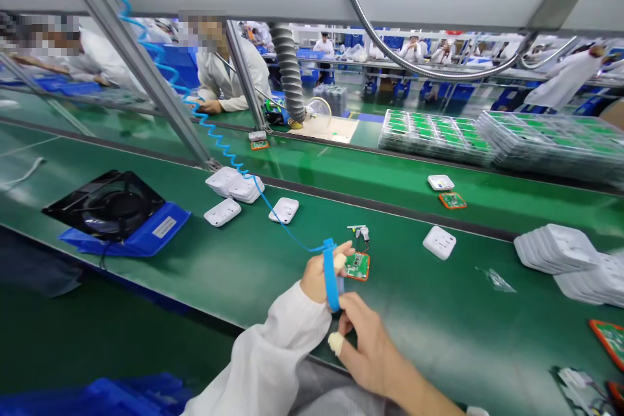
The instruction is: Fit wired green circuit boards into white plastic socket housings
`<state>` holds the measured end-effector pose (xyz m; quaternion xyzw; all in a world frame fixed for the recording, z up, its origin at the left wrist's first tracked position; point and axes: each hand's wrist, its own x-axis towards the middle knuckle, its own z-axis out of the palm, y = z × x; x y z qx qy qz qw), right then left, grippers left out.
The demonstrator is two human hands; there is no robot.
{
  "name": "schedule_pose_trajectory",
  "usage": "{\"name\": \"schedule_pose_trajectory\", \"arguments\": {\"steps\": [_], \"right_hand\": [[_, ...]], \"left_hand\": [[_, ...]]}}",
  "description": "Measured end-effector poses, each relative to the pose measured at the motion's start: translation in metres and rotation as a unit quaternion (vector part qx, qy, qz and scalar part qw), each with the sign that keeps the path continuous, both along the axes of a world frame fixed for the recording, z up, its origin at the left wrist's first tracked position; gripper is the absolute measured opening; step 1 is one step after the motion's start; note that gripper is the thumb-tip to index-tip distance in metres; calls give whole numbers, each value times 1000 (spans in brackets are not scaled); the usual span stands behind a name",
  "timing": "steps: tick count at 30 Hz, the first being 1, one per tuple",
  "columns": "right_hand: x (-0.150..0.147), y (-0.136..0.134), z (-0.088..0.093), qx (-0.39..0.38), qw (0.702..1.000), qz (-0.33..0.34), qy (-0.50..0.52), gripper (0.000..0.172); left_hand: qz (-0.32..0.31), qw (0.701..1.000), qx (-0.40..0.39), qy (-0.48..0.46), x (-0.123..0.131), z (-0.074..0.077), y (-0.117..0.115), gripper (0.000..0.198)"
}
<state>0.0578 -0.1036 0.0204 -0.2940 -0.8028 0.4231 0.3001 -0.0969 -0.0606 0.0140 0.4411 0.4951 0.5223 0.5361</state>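
Note:
My left hand (316, 276) wears a blue anti-static wrist strap (331, 283) with a coiled cord. Its fingers stretch out beside a green circuit board (359, 266) with an orange edge, overlapping the board's left side. Pale finger cots cover some fingertips. A small white connector (363, 233) on thin wires lies just behind the board. My right hand (365, 341) is close below, its fingers curled at the lower end of the strap and its cot-covered thumb apart. A greyish piece beside the strap is mostly hidden.
White plastic covers (284, 210) lie on the green bench, with a stack (560, 248) at the right. A black fan (117, 205) rests on blue material at left. Beyond the ledge stand trays of boards (433, 136). A co-worker (234, 71) sits opposite.

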Motion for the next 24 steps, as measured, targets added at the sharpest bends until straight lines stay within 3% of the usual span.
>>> {"name": "schedule_pose_trajectory", "arguments": {"steps": [3, 5, 8, 11, 13, 14, 16, 18, 20, 22, 24], "right_hand": [[1, 4, -5, 11, 1000, -5, -20, 25], [0, 2, -5, 20, 999, -5, -35, 22], [-5, -9, -1, 53, 995, 51, -72, 21], [1, 0, 1, 91, 988, 90, -89, 27], [23, 31, -1, 107, 990, 18, -88, 28], [40, 52, -4, 118, 987, -62, -94, 28], [81, 100, -13, 156, 950, -228, -143, 34], [125, 142, -26, 195, 896, -328, -228, 52], [159, 169, -41, 185, 853, -377, -310, 65], [177, 181, -53, 183, 840, -376, -347, 66], [176, 182, -58, 181, 842, -378, -341, 66]], "left_hand": [[-17, 988, -88, -125, 6, 1, 4, 58], [-22, 985, -70, -156, 13, 1, 10, 61], [50, 997, 54, -30, 22, 3, 25, 55], [138, 958, 185, 170, 24, 9, 48, 40], [141, 933, 221, 247, 23, 11, 63, 28], [136, 927, 228, 266, 23, 10, 70, 24], [133, 922, 228, 283, 24, 5, 80, 22], [125, 923, 221, 288, 26, -4, 85, 23], [109, 925, 216, 293, 28, -14, 86, 24], [97, 923, 215, 304, 29, -20, 85, 24], [94, 917, 223, 317, 30, -20, 81, 25]]}}
